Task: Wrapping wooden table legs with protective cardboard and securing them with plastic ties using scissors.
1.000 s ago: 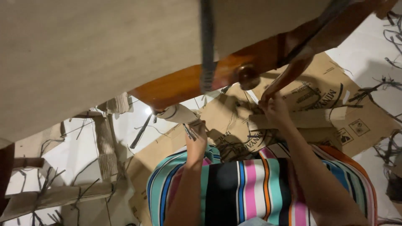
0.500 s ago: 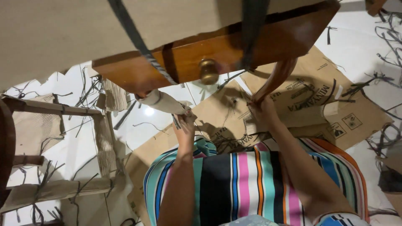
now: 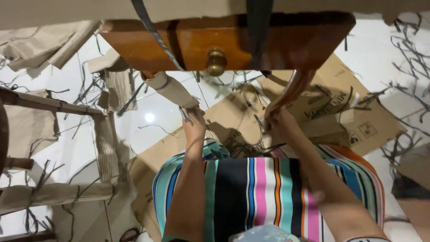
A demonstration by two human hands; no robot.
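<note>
At the far left lie other furniture parts [image 3: 49,107] wrapped in corrugated cardboard and tied with dark straps, resting on the white tiled floor [image 3: 148,130] among loose cut strap ends. Above, across the top of the view, hangs a polished wooden table [image 3: 188,42] with a drawer and a round brass knob [image 3: 216,62]; its top is covered in cardboard and two dark straps [image 3: 256,27] run down over the drawer front.

The left hand [image 3: 194,127] is closed on the lower end of the cardboard wrap [image 3: 172,91] around the table's left front leg — a small dark tool seems to sit between its fingers, though I cannot tell what it is. Further right, the right hand [image 3: 278,122] is clamped round the foot of the bare curved leg [image 3: 293,87], whose wood shows with no wrapping.

By the look of it, the packing is partly dealt with: one leg is bare, the other leg and the top are covered and strapped. Flattened cardboard sheets [image 3: 340,112] lie under the table, beyond the person's striped garment [image 3: 268,188].
</note>
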